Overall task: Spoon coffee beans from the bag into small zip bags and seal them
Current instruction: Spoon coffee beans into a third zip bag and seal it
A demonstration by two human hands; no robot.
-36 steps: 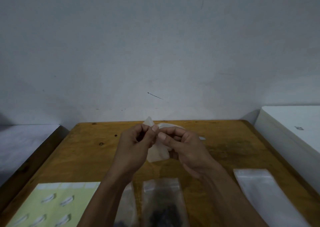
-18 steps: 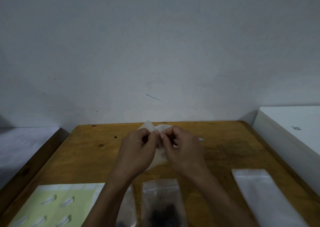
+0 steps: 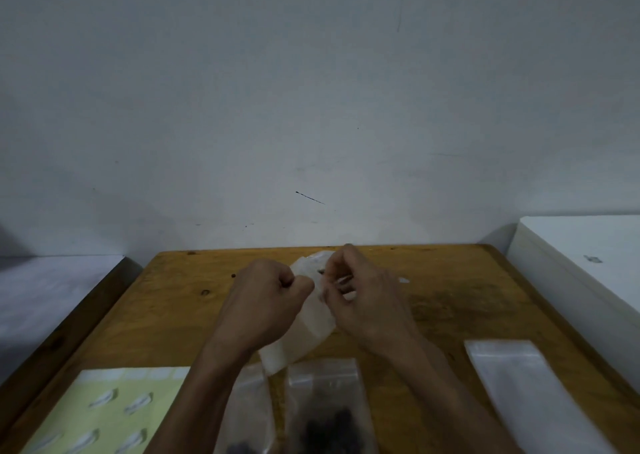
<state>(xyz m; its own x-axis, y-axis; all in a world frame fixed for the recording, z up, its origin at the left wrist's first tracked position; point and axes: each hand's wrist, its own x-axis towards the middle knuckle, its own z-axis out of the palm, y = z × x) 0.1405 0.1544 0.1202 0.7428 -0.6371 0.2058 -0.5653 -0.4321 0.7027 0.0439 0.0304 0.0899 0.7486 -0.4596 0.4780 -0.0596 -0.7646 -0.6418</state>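
On wooden table [image 3: 166,315], zip bag [image 3: 325,401] holds dark beans [image 3: 332,429].

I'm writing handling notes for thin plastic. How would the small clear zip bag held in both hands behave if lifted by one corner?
The small clear zip bag would likely flop; it already sags below the left hand and right hand. It looks empty, so probably very light. The film may be slippery.

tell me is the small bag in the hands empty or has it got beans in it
Empty, as far as shows: the held bag looks pale and see-through below the left hand and right hand, with no dark beans.
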